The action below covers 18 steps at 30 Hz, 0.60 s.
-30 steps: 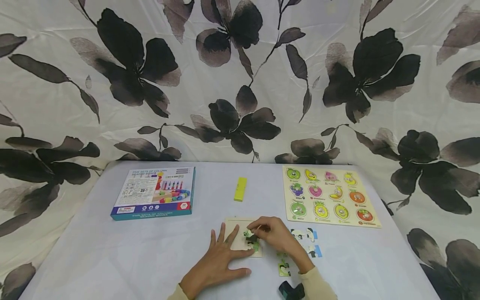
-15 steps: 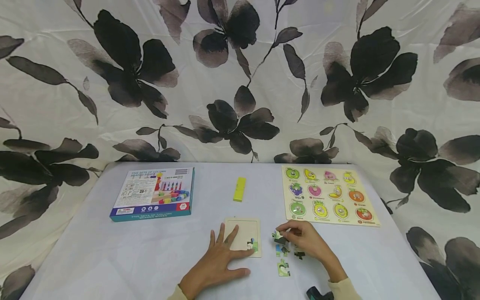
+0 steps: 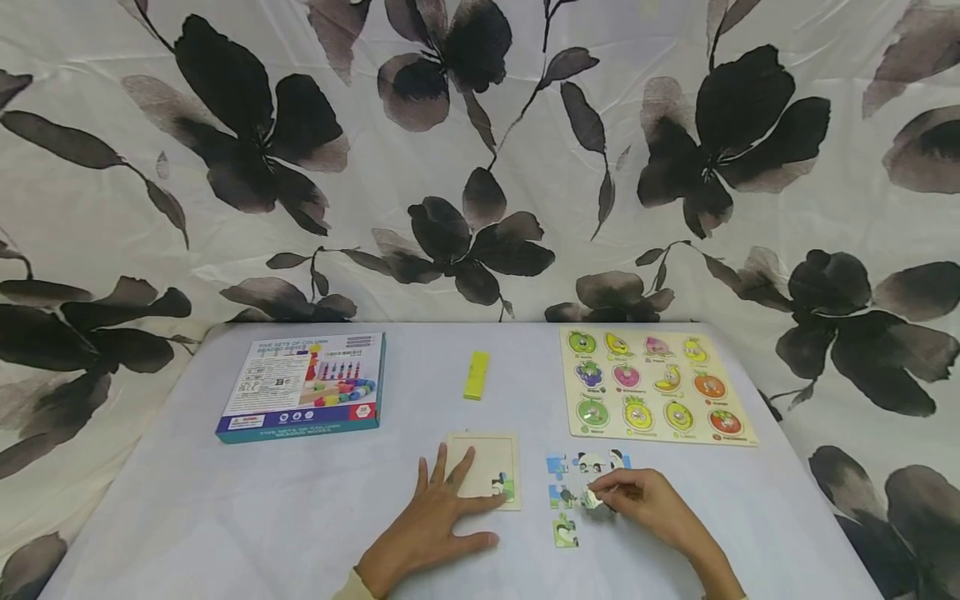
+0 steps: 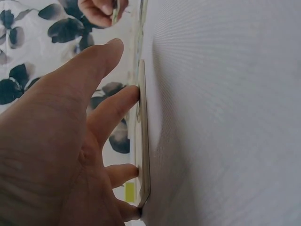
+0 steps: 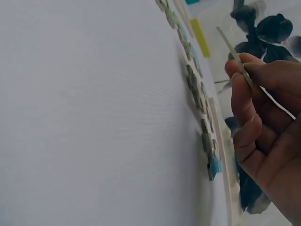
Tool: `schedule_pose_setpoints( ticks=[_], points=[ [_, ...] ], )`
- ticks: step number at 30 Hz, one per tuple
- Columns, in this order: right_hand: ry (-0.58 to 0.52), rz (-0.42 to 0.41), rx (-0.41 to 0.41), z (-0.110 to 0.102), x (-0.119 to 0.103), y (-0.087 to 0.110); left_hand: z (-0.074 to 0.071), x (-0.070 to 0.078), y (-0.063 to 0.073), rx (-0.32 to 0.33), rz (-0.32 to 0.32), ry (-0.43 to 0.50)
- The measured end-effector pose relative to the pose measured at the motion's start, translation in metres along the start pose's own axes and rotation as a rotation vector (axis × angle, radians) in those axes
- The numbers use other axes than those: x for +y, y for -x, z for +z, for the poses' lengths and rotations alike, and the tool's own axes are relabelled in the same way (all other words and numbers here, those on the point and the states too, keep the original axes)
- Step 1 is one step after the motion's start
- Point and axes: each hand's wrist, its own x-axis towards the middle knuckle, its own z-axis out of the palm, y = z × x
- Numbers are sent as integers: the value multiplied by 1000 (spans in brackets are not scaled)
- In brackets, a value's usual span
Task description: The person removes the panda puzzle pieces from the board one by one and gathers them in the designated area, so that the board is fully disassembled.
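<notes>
My left hand (image 3: 431,521) lies spread, its fingertips resting on a pale wooden puzzle tray (image 3: 480,446). One panda puzzle piece (image 3: 498,483) sits in the tray's lower right corner, partly under the index finger. In the left wrist view those fingertips touch the tray's edge (image 4: 145,141). Raised over the loose pieces, my right hand (image 3: 645,504) pinches a thin jigsaw piece (image 3: 592,498) between thumb and fingers. The right wrist view shows that jigsaw piece (image 5: 235,54) edge-on, clear of the table. Beneath and beside it lie several loose panda pieces (image 3: 566,531).
A fruit puzzle board (image 3: 652,394) lies at the back right. At the back left is a boxed toy set (image 3: 300,387), with a yellow block (image 3: 476,375) between them. A floral cloth (image 3: 465,150) hangs behind the white table (image 3: 247,517).
My right hand has carried a piece from the tray to the right, over the loose pieces. It now holds a piece lifted there. The left hand stays on the tray.
</notes>
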Motion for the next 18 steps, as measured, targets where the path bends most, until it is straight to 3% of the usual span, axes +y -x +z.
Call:
schedule_pose_setpoints(
  ticks=[18],
  points=[
    [173,9,40,19,4,17,0,0,0,-3,-5,2]
  ],
)
